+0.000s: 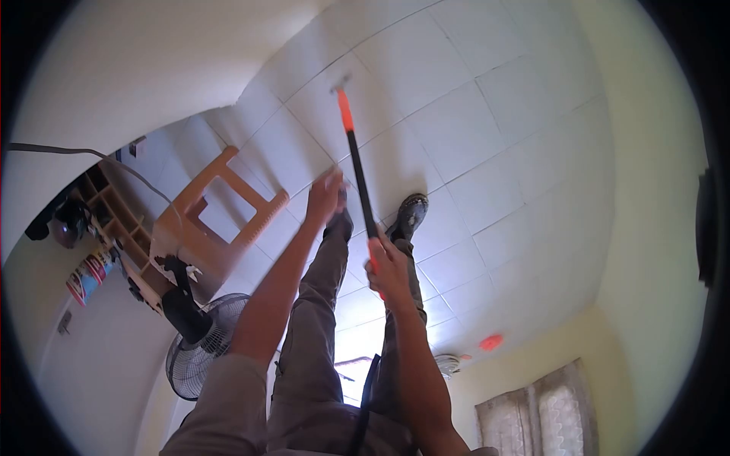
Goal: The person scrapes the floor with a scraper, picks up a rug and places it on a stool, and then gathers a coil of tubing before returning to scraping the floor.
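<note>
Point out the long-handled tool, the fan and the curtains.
Long-handled tool [360, 175], head view: black part of the shaft.
Fan [207, 356], head view: wire cage.
Curtains [563, 410], head view: right-hand panel.

Our count: one tool, two hands, several single things.
We count one left hand [325, 199], one right hand [388, 270], one long-handled tool [358, 169], one fan [199, 365], one plastic seat [186, 235], one wooden rack [126, 216], one cable [57, 150], two shoes [411, 214] (one partly hidden), and two curtain panels [564, 406].
</note>
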{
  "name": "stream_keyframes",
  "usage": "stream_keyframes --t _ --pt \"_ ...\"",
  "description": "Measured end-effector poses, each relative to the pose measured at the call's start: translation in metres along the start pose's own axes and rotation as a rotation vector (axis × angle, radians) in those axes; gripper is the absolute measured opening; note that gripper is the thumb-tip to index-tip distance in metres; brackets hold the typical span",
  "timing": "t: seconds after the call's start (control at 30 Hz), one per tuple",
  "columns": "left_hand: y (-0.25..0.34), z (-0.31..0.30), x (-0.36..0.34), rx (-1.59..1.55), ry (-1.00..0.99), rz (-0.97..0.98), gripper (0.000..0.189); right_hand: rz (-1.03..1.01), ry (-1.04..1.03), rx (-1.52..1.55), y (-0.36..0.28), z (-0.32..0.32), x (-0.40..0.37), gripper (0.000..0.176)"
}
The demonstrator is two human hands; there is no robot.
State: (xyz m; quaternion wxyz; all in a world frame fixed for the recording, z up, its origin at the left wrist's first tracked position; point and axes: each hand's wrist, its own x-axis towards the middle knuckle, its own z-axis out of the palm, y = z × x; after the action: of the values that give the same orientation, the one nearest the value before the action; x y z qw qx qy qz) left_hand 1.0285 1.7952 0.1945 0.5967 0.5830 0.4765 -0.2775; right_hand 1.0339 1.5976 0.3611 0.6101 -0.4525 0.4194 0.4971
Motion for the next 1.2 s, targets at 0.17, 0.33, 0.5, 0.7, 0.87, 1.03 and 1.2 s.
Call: stream_keyframes --t 0.17,0.33,0.5,0.7,0.87,1.03,1.2 --pt "-0.045 0.009 -0.153 -0.011 -0.063 -0.128 0.047 0.097 0.156 0.152 0.034 -0.108 -0.073 0.049" --pt "-0.070 0.004 -0.253 0.075 -0.077 -0.040 0.036 0.034 0.397 -0.032 0.070 -0.156 -0.139 0.056" --pt "-0.043 -0.003 -0.309 0.140 -0.155 0.040 0.034 -0.039 0.516 -0.076 0.101 -0.179 -0.185 0.061" --pt "-0.006 -0.030 -0.353 0.211 -0.084 0.128 0.036 -0.147 0.545 -0.046 0.172 -0.215 -0.204 0.047" --pt "-0.001 -0.060 -0.383 0.168 -0.009 0.182 0.041 -0.212 0.526 -0.102 0.176 -0.252 -0.221 0.031" --pt "-0.007 -0.064 -0.405 0.143 0.045 0.229 0.041 -0.236 0.456 -0.193 0.153 -0.285 -0.235 0.035" --pt "-0.031 -0.058 -0.434 0.236 0.074 0.396 0.039 -0.306 0.493 -0.377 0.146 -0.309 -0.229 0.032"
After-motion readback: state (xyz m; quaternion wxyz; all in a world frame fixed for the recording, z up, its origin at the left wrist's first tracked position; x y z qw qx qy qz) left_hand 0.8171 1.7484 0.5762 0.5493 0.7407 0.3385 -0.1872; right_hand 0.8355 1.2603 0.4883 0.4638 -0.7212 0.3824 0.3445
